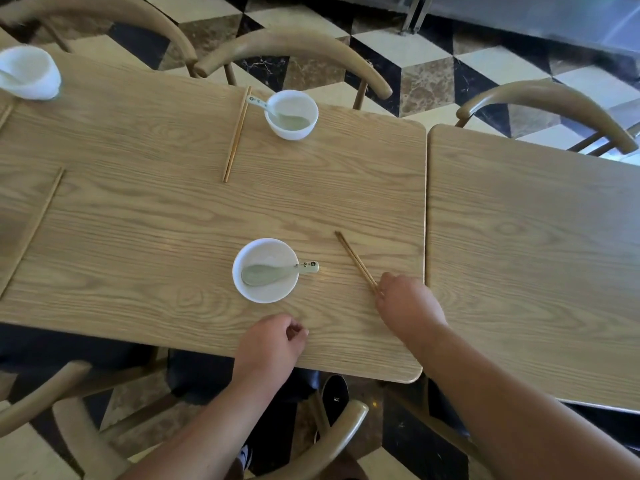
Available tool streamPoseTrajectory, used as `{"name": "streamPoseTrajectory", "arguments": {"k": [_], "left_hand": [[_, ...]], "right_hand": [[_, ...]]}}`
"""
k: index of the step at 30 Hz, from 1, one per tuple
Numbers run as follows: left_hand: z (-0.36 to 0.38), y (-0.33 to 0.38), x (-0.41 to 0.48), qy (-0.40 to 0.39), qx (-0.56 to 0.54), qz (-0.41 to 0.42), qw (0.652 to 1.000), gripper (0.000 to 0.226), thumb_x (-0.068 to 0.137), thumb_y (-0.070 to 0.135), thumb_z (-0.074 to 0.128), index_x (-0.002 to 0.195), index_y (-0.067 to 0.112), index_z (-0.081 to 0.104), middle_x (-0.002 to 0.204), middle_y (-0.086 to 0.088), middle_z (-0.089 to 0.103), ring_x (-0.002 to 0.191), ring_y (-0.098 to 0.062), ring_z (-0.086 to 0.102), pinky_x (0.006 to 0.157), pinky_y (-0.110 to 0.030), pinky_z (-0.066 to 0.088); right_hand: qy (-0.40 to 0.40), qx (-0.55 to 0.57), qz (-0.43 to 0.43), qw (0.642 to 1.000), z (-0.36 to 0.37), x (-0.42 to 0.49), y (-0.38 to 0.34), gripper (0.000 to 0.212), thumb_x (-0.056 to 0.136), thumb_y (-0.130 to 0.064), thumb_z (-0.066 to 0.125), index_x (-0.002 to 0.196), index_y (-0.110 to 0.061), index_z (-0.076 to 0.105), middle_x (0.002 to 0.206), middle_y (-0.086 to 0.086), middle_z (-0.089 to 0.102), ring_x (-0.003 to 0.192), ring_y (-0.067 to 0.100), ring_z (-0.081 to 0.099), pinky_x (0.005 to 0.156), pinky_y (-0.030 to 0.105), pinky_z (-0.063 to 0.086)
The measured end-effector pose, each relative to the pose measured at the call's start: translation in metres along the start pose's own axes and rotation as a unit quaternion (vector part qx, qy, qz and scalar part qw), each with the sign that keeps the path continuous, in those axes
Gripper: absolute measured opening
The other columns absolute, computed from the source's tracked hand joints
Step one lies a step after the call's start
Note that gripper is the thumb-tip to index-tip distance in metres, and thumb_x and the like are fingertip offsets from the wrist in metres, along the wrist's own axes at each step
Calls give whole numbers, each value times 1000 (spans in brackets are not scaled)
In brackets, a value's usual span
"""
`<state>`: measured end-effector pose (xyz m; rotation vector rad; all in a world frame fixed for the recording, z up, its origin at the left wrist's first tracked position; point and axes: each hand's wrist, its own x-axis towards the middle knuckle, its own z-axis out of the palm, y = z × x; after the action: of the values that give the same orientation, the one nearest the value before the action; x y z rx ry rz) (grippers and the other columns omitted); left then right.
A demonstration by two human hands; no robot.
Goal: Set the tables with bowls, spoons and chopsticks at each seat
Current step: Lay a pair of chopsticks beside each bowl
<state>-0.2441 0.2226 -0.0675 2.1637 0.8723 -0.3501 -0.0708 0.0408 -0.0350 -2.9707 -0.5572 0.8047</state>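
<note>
Now, right hand (pixel 408 306): pinches near end of chopsticks (pixel 353 258), by tabletop's (pixel 173 220) right edge
left hand (pixel 273 337): loosely curled, empty, at near edge

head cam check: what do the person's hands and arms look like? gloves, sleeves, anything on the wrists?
Left hand and right hand are bare: no gloves, no rings to be seen. Left forearm and right forearm are bare too, with no sleeve, watch or band in view.
</note>
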Motion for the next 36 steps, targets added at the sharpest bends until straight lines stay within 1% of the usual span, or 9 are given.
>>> {"name": "streamPoseTrajectory", "arguments": {"k": [3,6,9,14,18,20,23,26,36], "left_hand": [[0,5,4,3,-6,0,1000,14,95,41,73,98,28,78,85,17,72,83,-4,68,76,-30,57],[-4,7,6,1,-24,-14,1000,15,95,42,73,97,29,79,86,17,75,86,-3,70,80,-31,58],[-8,3,9,-11,-42,-30,999,14,95,42,73,96,29,79,87,19,77,87,0,72,82,-31,58],[-13,-4,8,-15,-45,-46,998,4,96,36,73,96,33,77,84,22,74,81,6,68,66,-15,44],[-14,-2,8,-17,-41,-68,997,8,96,40,74,95,33,76,80,18,75,78,3,68,63,-20,46],[-15,-2,9,-23,-46,-73,996,8,95,40,74,94,33,76,78,17,76,77,2,69,63,-22,47],[-16,-2,12,-41,-50,-78,995,9,93,41,75,87,34,75,72,14,76,72,-4,72,67,-30,57],[-18,-3,16,-52,-41,-74,995,13,93,37,75,81,33,74,70,12,76,71,-8,73,72,-36,62],[-22,-1,17,-60,-62,-76,993,14,92,31,76,78,29,77,64,15,76,68,-11,75,73,-36,63]], "right_hand": [[-24,114,48,992,6,4,-30,13,102,-23,58,108,-14,65,95,5,69,83,27,65,64,33,48],[-23,246,74,966,13,7,-66,13,96,-25,69,104,-15,69,90,2,73,85,25,70,63,30,49],[-22,302,79,950,14,5,-92,16,92,-30,74,95,-15,70,82,2,75,80,26,72,67,34,56],[-73,298,85,948,29,-22,-91,10,91,-29,69,89,-19,69,79,1,76,77,23,74,70,35,62],[-132,336,100,927,48,-39,-88,13,84,-35,71,89,-22,70,79,3,79,79,25,78,78,45,67],[-146,357,99,918,54,-43,-91,11,83,-33,70,88,-24,70,80,2,79,78,24,78,77,48,68],[-145,367,93,914,60,-40,-95,7,81,-27,67,85,-22,71,76,3,79,75,24,78,75,48,67],[-145,378,101,909,63,-34,-95,17,71,-31,62,81,-19,70,74,4,79,74,28,78,75,50,67],[-147,381,108,907,72,-29,-95,20,68,-29,60,80,-19,72,72,6,79,72,29,78,73,52,68]]}}
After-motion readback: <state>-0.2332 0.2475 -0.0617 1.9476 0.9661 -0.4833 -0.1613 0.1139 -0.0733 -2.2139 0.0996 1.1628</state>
